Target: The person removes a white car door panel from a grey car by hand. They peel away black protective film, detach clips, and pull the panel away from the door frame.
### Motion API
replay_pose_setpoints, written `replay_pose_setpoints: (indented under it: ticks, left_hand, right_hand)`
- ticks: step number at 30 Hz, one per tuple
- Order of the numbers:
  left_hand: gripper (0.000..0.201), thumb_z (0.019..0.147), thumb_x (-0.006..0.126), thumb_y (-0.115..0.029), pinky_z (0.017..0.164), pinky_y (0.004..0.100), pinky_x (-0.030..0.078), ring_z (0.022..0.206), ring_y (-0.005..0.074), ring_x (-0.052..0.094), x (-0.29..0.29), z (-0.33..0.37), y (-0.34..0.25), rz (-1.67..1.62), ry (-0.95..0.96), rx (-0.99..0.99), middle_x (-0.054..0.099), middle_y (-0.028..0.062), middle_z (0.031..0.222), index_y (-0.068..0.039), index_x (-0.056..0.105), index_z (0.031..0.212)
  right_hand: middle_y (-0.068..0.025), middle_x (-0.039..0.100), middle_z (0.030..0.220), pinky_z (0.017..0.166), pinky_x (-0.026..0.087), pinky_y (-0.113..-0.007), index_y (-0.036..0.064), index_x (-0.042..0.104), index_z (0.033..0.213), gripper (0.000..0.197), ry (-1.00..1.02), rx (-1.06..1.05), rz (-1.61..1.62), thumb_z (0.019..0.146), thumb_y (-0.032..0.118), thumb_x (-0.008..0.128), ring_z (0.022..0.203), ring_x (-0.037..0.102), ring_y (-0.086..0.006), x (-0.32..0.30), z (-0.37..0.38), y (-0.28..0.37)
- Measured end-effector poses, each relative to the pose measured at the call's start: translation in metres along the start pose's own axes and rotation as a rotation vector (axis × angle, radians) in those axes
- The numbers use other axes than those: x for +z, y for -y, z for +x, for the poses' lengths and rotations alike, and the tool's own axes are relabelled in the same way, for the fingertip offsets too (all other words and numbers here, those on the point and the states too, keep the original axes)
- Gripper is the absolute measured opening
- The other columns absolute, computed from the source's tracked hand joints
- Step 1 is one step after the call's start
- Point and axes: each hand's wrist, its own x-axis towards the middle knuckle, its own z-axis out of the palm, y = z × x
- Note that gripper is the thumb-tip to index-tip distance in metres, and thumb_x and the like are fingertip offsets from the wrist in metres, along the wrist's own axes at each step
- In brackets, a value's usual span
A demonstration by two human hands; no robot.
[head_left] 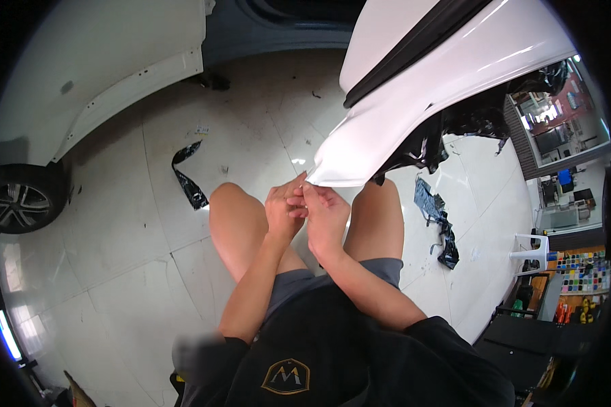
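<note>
A glossy white car panel (380,136) with a black strip comes down from the upper right and narrows to a pointed corner. At that corner my left hand (284,211) is closed, its fingertips pinched against the edge from the left side. My right hand (327,220) meets it from the right, thumb on the tip and the other fingers curled beneath. Whether a thin film lies between the fingers is too small to tell. Crumpled black film (421,146) hangs along the panel's underside, close to my right knee.
Strips of black film (188,178) and dark scraps (447,237) lie on the pale tiled floor (136,271). To the left stands a light-coloured vehicle (115,74) with its wheel (22,198). A white plastic stool (533,254) and a black case (523,342) are at the right.
</note>
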Motion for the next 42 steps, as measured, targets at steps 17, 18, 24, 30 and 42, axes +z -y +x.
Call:
replay_pose_setpoints:
  ticks: [17,18,24,30,42]
  left_hand:
    - [0.050,0.079,0.070,-0.009,0.082,0.0387,0.053,0.082,0.0266,0.072,-0.008,0.005,-0.003,0.031,-0.008,0.042,0.075,0.0093,0.089,-0.010,0.068,0.129]
    - [0.049,0.079,0.070,-0.008,0.081,0.0386,0.053,0.082,0.0264,0.072,-0.006,0.006,-0.001,0.042,-0.018,0.048,0.075,0.0093,0.089,-0.010,0.068,0.128]
    - [0.048,0.080,0.068,-0.004,0.078,0.0382,0.053,0.078,0.0259,0.071,-0.008,0.007,0.000,0.059,-0.015,0.085,0.075,0.0092,0.089,-0.010,0.068,0.128]
    - [0.048,0.080,0.068,-0.005,0.076,0.0384,0.053,0.077,0.0263,0.071,-0.006,0.005,0.006,0.087,-0.006,0.084,0.075,0.0088,0.089,-0.009,0.068,0.127]
    - [0.052,0.077,0.068,-0.007,0.074,0.0368,0.051,0.081,0.0254,0.070,-0.004,0.009,0.010,0.080,-0.028,0.131,0.074,0.0069,0.099,-0.011,0.069,0.128]
  right_hand:
    - [-0.0026,0.059,0.073,0.052,0.045,-0.025,0.0006,0.059,0.088,0.010,-0.122,-0.174,0.060,0.095,0.006,0.063,0.058,0.055,-0.0080,0.002,0.015,-0.028]
    - [-0.0027,0.059,0.075,0.053,0.046,-0.025,-0.0010,0.060,0.089,0.009,-0.111,-0.189,0.067,0.095,0.005,0.063,0.060,0.055,-0.0073,-0.001,0.016,-0.028]
    - [-0.0070,0.068,0.087,0.059,0.052,-0.026,-0.0080,0.066,0.108,0.016,-0.081,-0.277,-0.152,0.096,0.003,0.063,0.073,0.064,-0.0092,-0.005,0.007,-0.022]
    - [-0.0094,0.073,0.094,0.060,0.057,-0.025,-0.0083,0.068,0.105,0.015,-0.054,-0.167,-0.092,0.096,0.004,0.067,0.078,0.070,-0.0106,-0.002,0.001,0.000]
    - [-0.0093,0.071,0.089,0.055,0.058,-0.023,-0.0095,0.065,0.100,0.014,-0.103,-0.078,-0.048,0.094,0.003,0.067,0.077,0.072,-0.0133,0.010,0.006,0.007]
